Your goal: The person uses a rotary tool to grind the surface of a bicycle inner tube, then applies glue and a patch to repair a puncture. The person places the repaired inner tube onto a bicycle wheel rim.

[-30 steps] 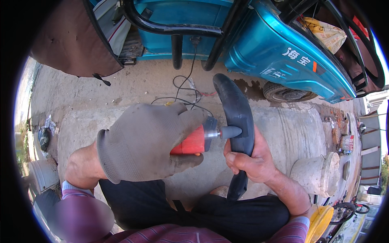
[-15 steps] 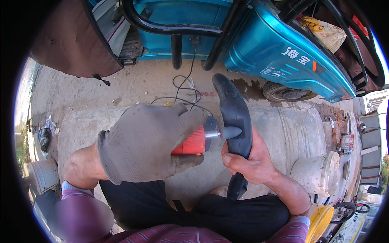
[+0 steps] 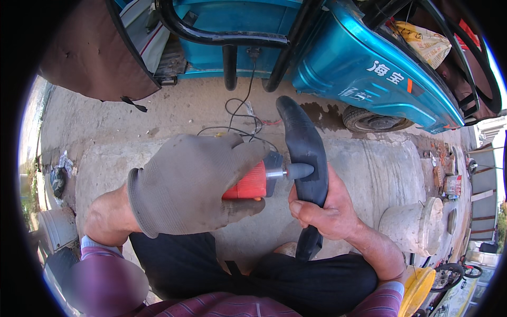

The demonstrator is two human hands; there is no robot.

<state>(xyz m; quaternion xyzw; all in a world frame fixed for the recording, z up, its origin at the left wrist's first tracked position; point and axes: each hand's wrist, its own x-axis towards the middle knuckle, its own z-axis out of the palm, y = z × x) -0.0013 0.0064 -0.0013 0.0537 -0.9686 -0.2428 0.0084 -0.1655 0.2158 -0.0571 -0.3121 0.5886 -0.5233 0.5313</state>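
Observation:
My left hand, in a grey knit glove, is closed round a red power tool with a silver neck. Its grey cone-shaped bit rests against the face of a black rubber inner tube, which stands lengthwise before me. My right hand, bare, grips the tube just below the bit, thumb across its front and fingers behind it. The tube's lower end hangs between my dark-trousered legs. The far side of the tool is partly hidden by the glove.
A blue three-wheeler with black bars and a brown cover stands ahead. A dark cable lies looped on the concrete ground. White buckets stand at both sides, a yellow one at lower right; clutter lines the right edge.
Over the last second my right hand and the tube have shifted slightly to the left. The tool's bit stays against the tube, and both grips look the same.

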